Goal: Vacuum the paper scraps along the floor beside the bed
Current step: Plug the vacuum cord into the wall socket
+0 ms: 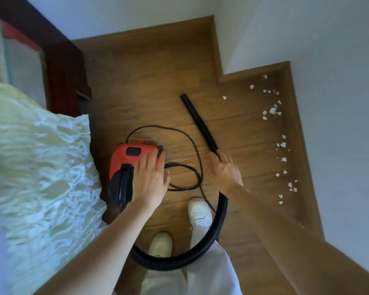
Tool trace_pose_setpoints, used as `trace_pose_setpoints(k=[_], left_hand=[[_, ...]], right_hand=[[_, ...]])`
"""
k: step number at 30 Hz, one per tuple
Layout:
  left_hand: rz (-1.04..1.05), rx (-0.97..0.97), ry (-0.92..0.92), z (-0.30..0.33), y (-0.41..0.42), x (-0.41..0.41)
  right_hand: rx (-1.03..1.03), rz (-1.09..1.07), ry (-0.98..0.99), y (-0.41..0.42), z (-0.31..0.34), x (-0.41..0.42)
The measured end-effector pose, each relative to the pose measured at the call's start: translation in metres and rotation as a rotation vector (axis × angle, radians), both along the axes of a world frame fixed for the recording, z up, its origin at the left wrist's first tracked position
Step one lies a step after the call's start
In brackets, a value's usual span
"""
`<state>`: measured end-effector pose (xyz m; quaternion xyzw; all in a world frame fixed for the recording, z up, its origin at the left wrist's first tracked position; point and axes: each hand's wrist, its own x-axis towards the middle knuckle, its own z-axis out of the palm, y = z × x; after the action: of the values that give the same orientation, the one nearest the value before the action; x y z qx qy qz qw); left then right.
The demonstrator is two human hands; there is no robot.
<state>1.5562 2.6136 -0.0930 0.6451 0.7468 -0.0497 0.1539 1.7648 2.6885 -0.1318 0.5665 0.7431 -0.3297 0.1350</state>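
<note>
A small red and black vacuum cleaner (127, 158) stands on the wooden floor against the bed's side. My left hand (150, 177) rests flat on its top with fingers straight. My right hand (223, 170) grips the near end of the black nozzle tube (198, 121), which points away toward the wall. A ribbed black hose (200, 250) curves from my right hand behind my feet to the vacuum. Several white paper scraps (281, 143) lie scattered in a line along the right skirting board.
The bed (36, 167) with a pale green cover fills the left; its dark wooden headboard (64, 67) stands at the far left. A thin black power cord (192, 167) loops on the floor between my hands. My white shoes (199, 211) stand in the hose's curve.
</note>
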Motion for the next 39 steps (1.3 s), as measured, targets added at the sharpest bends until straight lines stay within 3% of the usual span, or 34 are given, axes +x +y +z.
trace_pose_setpoints(k=[12, 17, 25, 30, 39], left_hand=[[-0.432, 0.051, -0.123, -0.004, -0.031, 0.099], [-0.595, 0.013, -0.124, -0.009, -0.079, 0.114], [-1.024, -0.116, -0.136, -0.050, -0.188, 0.166], [-1.205, -0.145, -0.130, -0.096, -0.235, 0.207], [-1.340, -0.144, -0.081, -0.202, -0.279, 0.274]], right_hand=[[0.044, -0.316, -0.166, -0.150, -0.008, 0.094], [0.006, -0.569, -0.193, -0.246, -0.010, 0.104], [-0.151, -1.008, -0.203, -0.404, -0.036, 0.109], [-0.266, -1.204, -0.243, -0.488, -0.079, 0.128], [-0.230, -1.661, -0.294, -0.558, -0.213, 0.199]])
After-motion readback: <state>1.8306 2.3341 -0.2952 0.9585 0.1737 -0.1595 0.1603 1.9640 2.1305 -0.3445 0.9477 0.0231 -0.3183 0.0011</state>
